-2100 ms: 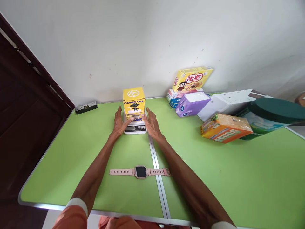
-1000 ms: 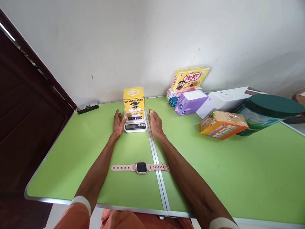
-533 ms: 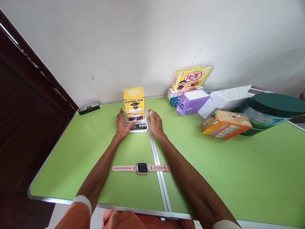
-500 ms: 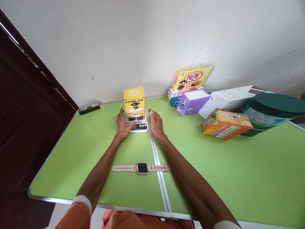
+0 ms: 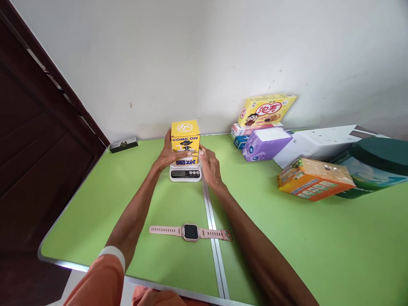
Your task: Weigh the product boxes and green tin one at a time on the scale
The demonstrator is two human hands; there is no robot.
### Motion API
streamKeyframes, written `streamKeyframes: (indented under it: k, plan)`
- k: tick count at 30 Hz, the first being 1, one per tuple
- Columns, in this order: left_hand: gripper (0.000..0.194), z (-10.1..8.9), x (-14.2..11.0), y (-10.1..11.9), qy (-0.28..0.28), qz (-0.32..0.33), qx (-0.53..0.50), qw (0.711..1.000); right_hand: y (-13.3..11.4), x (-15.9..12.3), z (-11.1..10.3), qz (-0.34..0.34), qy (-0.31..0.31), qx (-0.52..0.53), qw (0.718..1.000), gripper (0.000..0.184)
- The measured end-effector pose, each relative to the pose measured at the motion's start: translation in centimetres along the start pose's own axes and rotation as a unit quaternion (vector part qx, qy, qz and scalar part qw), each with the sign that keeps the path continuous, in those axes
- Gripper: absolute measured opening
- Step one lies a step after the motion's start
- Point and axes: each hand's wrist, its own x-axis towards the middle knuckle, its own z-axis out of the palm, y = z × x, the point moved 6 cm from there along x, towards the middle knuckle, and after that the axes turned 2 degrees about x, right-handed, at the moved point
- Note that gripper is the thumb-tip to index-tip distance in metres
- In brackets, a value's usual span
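A yellow cardboard box [image 5: 185, 139] marked "COME ON", with a hatted cartoon figure, stands upright on a small white digital kitchen scale [image 5: 185, 174]. My left hand [image 5: 166, 154] is wrapped round its left side, the thumb lying across the front. Against the right side of the box rests my right hand [image 5: 210, 167], its fingers curled at the edge. The scale's display and buttons show below the box; its plate is mostly covered. Between my forearms lies a pink-strapped smartwatch [image 5: 191, 232], stretched out flat.
Toward the back right sit a yellow snack box [image 5: 267, 109], a purple tissue pack [image 5: 266, 145], a white box [image 5: 314, 143], an orange package [image 5: 315, 178] and a green-lidded tub [image 5: 379, 163]. A slim black box [image 5: 123, 145] lies by the wall. A metal seam [image 5: 216, 255] divides the green table.
My hands have closed in on the yellow box from both sides; the left thumb has moved up onto its front, uncovering the scale's display. The view has shifted slightly.
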Motion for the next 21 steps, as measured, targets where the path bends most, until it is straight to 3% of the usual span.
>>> streamKeyframes:
  k: [3,5,9,12,16,21]
  plan:
    - [0.132,-1.0,1.0,0.8,-0.077,-0.046,-0.022,0.996,0.7,0.0,0.0,0.004,-0.012,0.001,1.0,0.084]
    - [0.133,-1.1,1.2,1.2,-0.096,-0.07,-0.021,0.993,1.1,-0.1,0.3,0.003,-0.016,-0.006,1.0,0.084]
    - [0.131,-0.7,1.2,1.8,-0.068,-0.052,-0.011,0.996,1.1,-0.1,0.6,0.006,-0.02,-0.045,0.999,0.082]
    - [0.126,-1.6,0.4,2.6,-0.039,-0.023,-0.009,0.999,-0.3,0.3,0.9,-0.01,-0.033,-0.071,0.997,0.078]
    - [0.122,-5.7,-1.9,3.8,-0.006,-0.029,-0.004,1.0,-3.3,0.8,3.5,-0.041,-0.078,-0.055,0.995,0.071]
    - [0.117,-12.8,-6.2,3.9,0.039,-0.074,0.022,0.996,-6.2,0.3,10.9,-0.051,-0.171,-0.025,0.984,0.057]
